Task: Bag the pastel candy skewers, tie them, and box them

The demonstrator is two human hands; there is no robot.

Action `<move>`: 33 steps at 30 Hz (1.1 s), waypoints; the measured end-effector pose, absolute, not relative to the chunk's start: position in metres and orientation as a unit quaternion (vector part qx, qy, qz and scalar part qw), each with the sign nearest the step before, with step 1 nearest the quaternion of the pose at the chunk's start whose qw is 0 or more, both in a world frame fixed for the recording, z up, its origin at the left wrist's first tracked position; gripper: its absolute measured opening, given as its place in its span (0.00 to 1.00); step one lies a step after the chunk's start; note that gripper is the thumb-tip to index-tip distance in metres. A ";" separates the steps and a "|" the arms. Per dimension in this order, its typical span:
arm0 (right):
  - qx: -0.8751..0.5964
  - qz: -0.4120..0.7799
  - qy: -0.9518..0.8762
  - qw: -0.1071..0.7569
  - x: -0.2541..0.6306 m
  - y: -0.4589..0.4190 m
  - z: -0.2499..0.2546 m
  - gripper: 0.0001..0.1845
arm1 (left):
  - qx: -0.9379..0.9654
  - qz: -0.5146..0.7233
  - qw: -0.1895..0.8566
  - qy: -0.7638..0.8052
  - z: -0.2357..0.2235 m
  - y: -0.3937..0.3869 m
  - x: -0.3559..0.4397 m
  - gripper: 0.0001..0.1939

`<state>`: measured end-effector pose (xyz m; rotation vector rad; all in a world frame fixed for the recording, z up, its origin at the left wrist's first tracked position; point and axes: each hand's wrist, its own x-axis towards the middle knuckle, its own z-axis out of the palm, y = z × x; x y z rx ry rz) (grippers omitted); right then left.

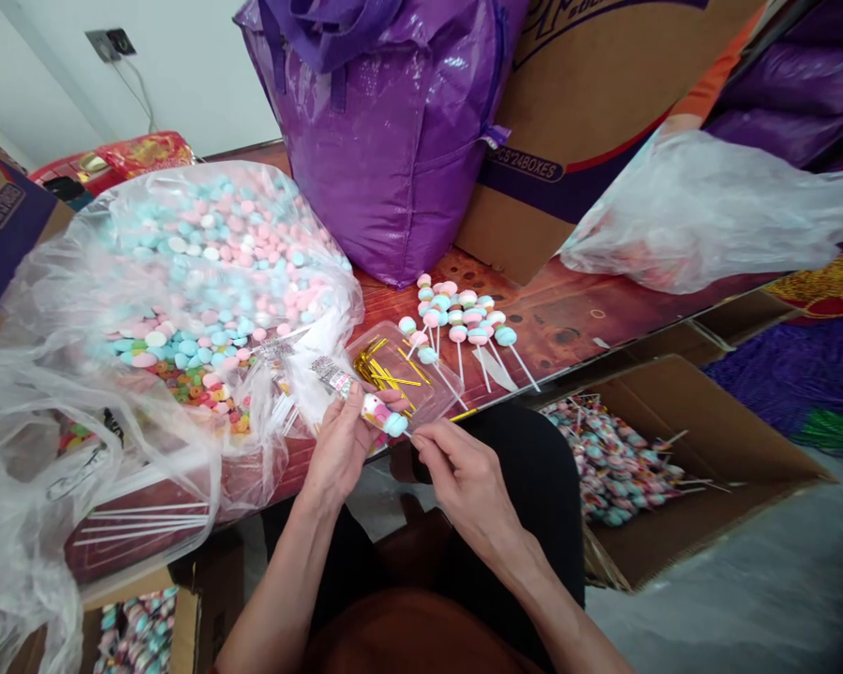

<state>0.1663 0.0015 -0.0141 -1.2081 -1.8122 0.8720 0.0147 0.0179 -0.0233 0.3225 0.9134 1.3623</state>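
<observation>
A candy lollipop (393, 423) with a blue end is between my hands, its upper part inside a printed clear wrapper (372, 404). My left hand (343, 435) grips the wrapper around the candy, thumb on top and fingers behind. My right hand (460, 459) pinches the lollipop's white stick (408, 433). Just beyond, a clear plastic tray (439, 398) holds gold twist ties (386, 374). A stack of printed wrappers (330, 373) lies beside my left hand. Several unwrapped lollipops (474, 314) in pink, blue and white lie behind the tray.
At the left, a large clear bag (203, 253) holds loose pastel candies, with white sticks (144, 520) near the table edge. A purple bag (393, 140) and a cardboard box (569, 122) stand behind. On the right, an open carton (702, 468) contains wrapped lollipops (618, 459).
</observation>
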 end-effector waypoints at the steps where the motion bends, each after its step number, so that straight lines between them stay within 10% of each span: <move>1: -0.478 0.338 -0.708 0.395 0.162 0.001 -0.016 0.11 | 0.147 0.614 0.663 0.403 -0.024 0.017 0.017 0.18; 33: -0.496 0.481 -0.605 0.396 0.135 -0.014 -0.030 0.14 | 0.158 0.638 0.625 0.423 -0.027 -0.001 0.033 0.13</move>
